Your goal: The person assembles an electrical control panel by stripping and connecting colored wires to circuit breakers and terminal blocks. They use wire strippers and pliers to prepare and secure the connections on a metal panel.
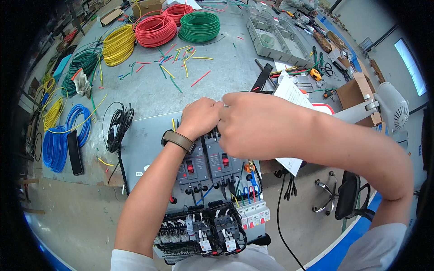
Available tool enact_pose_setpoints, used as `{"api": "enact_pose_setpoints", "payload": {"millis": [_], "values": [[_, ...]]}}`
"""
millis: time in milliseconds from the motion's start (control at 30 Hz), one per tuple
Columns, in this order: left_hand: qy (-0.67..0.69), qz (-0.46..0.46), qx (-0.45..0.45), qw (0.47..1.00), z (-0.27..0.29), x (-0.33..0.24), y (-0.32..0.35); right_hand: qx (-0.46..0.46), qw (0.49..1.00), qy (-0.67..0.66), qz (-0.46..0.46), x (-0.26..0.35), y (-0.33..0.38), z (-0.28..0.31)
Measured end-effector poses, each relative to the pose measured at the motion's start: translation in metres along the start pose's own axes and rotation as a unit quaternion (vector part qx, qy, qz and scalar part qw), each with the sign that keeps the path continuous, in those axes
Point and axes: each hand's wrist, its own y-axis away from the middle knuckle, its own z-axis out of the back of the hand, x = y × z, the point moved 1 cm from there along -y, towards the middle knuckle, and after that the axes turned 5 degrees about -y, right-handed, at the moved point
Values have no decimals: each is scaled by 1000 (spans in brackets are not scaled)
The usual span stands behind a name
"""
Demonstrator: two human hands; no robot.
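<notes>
Both of my hands meet over the far end of two grey moulded-case circuit breakers with red toggles, the left breaker [195,170] and the right breaker [228,168]. My left hand [202,118], with a watch [179,141] on its wrist, has its fingers curled closed near the top terminals. My right hand [246,125] is closed against it, the arm reaching across from the right. Whatever their fingers grip is hidden. The breakers are mounted on a metal panel [143,135]. Nearer me sit black contactors [202,235] and a row of white miniature breakers [254,215].
Coils of red wire [156,31], green wire [199,27], yellow wire [119,45] and blue wire [55,151] lie left and far. Wire offcuts are scattered mid-table. A phone [75,152], a grey organizer tray [275,43], paper sheets [290,92] and a white lamp-like device [392,106] surround the panel.
</notes>
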Motion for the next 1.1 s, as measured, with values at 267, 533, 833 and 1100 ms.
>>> {"api": "enact_pose_setpoints", "payload": {"millis": [267,533,833,1100], "values": [[-118,-66,-36,990,-1,-9,7,-107,990,-90,-31,-10,-8,-16],[-159,-70,-18,985,-6,-10,10,-237,954,-86,-162,14,-10,-31],[-143,-87,9,986,-4,-7,7,-259,898,-121,-335,37,-19,-32],[79,-67,-15,995,21,3,4,-163,967,-136,-142,1,1,-12]]}}
